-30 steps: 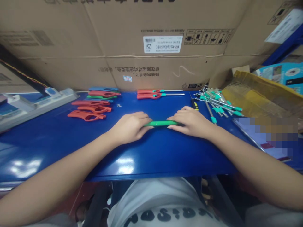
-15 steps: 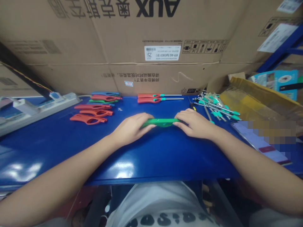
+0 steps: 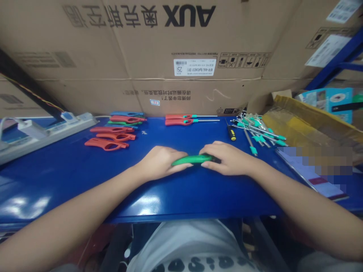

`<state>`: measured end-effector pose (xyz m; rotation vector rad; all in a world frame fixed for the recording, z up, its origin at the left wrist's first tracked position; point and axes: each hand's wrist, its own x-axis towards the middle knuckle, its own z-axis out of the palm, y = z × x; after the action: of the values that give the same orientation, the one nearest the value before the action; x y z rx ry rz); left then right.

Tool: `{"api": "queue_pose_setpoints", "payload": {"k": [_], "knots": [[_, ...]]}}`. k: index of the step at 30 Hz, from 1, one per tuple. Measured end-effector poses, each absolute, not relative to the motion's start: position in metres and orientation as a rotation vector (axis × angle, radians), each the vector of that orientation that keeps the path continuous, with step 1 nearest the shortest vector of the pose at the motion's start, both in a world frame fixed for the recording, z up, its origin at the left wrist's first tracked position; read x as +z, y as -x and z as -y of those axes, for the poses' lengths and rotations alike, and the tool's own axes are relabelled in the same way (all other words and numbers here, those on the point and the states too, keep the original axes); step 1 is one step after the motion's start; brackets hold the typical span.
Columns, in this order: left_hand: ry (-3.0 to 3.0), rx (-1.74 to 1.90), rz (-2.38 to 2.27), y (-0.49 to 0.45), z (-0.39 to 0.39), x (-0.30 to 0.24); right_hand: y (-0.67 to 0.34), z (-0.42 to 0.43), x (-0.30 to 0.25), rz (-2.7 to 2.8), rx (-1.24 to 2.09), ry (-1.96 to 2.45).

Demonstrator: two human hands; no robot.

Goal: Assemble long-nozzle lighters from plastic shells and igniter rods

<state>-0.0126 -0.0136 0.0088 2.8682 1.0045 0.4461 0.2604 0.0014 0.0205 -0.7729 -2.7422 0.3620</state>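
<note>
Lying low over the blue table (image 3: 181, 189), the green lighter handle (image 3: 191, 160) bridges the gap between both hands, with only its middle showing. The left hand (image 3: 160, 162) curls its fingers over the handle's left end, and the right hand (image 3: 225, 158) closes over the right end, so each hand grips one end. Red handle shells (image 3: 106, 143) lie well apart to the left. Two red lighters (image 3: 184, 119) and a small screwdriver (image 3: 230, 133) sit behind the hands.
</note>
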Motion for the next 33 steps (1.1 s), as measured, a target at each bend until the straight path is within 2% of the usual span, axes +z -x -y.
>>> {"api": "queue_pose_setpoints", "payload": {"k": [7, 14, 19, 27, 33], "knots": [[-2.807, 0.404, -0.944, 0.000, 0.024, 0.005, -0.251, 0.008, 0.011, 2.738, 0.173, 0.523], [-2.773, 0.409, -0.950, 0.005, 0.016, 0.003, -0.257, 0.000, 0.015, 2.711, 0.342, 0.573], [-2.744, 0.408, -0.978, 0.019, 0.006, 0.006, -0.270, -0.009, 0.019, 2.719, 0.254, 0.725], [-2.793, 0.488, -1.037, 0.008, 0.010, 0.002, -0.271, -0.012, 0.009, 2.670, 0.168, 0.734], [-2.914, 0.375, -1.111, 0.009, 0.011, 0.003, -0.262, -0.011, 0.014, 2.750, 0.006, 0.840]]}}
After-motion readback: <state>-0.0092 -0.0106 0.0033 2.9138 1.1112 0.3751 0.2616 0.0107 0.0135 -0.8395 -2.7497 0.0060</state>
